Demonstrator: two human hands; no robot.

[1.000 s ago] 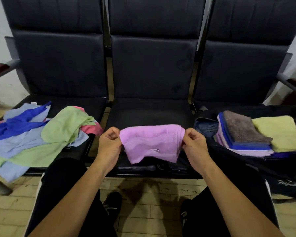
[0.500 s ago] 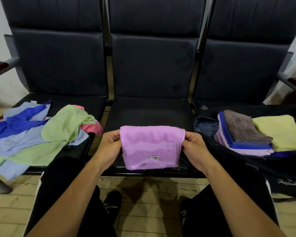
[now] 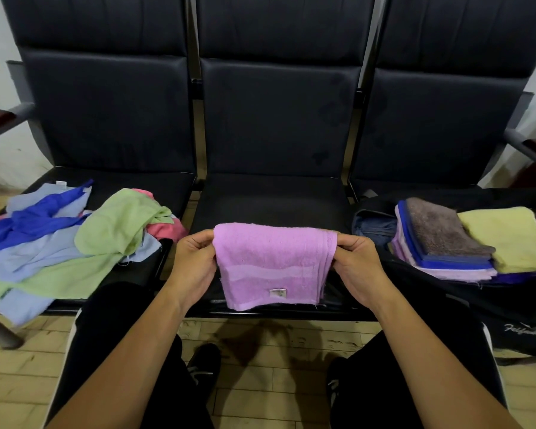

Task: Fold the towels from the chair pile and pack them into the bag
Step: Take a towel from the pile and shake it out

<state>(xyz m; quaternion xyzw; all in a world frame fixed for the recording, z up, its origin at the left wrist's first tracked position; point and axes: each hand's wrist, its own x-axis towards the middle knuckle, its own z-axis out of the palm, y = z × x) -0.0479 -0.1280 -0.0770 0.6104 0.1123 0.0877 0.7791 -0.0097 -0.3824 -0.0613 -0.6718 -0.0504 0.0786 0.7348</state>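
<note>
Now both hands (image 3: 195,267) on purple towel (image 3: 273,264)

The middle seat (image 3: 270,199) is left bare behind the purple towel (image 3: 273,264), which is held up across its front edge by the left hand (image 3: 192,267) and the right hand (image 3: 358,267), so that the way in from the front is barred there. The left seat is covered by the loose towel pile (image 3: 68,243). On the right, the open bag (image 3: 508,305) is filled by the folded stack (image 3: 443,239) and a yellow towel (image 3: 508,236), with room left only above them.
</note>
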